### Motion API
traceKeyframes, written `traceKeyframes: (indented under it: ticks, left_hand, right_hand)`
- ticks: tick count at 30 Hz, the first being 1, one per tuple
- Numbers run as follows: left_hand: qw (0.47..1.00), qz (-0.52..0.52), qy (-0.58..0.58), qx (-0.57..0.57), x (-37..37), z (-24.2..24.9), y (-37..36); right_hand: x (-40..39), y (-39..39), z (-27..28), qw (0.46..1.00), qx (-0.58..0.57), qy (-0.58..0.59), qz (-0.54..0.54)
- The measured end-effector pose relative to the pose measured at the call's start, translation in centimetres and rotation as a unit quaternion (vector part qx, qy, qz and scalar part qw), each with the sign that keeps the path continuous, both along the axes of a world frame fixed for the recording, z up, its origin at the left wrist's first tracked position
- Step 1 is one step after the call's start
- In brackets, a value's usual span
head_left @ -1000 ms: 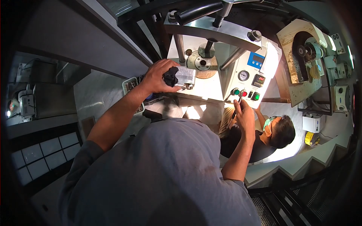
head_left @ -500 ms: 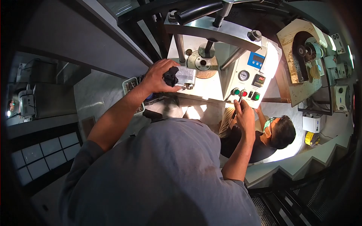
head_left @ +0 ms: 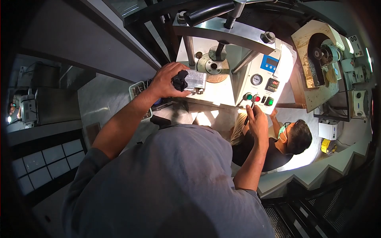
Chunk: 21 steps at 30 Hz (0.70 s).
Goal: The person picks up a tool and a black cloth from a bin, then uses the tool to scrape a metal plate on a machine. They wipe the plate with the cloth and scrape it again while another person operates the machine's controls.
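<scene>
My left hand [head_left: 166,81] is wrapped round a silver metal block [head_left: 196,80] with a crumpled black piece [head_left: 180,80] at its near end, at the left edge of the press's white base. Right of the block lies the round metal plate [head_left: 213,67] below the press rod. My right hand [head_left: 258,119] is closed round a thin dark tool [head_left: 246,120], its tip pointing down and left. That hand is just below the red button [head_left: 257,98] on the control panel [head_left: 254,87]. Whether it touches the panel I cannot tell.
A masked person [head_left: 291,139] in dark clothes sits right of my right arm. A white basket [head_left: 132,94] of small parts stands left of the press. The press's steel crossbar [head_left: 226,32] spans above the base. A cabinet with a wheel-like machine [head_left: 317,53] is at upper right.
The seated person's head has shifted slightly to the right. My two hands and the block look unmoved.
</scene>
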<state>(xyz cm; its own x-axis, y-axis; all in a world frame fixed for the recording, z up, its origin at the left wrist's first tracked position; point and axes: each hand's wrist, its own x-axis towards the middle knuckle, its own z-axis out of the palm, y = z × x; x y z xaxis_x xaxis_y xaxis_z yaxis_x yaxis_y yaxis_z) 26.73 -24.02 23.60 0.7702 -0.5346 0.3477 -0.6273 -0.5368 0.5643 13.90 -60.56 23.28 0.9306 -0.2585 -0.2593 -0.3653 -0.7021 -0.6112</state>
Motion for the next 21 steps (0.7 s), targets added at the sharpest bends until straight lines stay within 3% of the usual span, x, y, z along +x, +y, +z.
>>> traceKeyframes:
  ticks: [21]
  left_hand:
    - [1.0, -0.009, -0.006, -0.008, -0.05, 0.44, -0.12]
  right_hand:
    - [0.07, -0.12, -0.24, 1.0, -0.002, 0.004, 0.003]
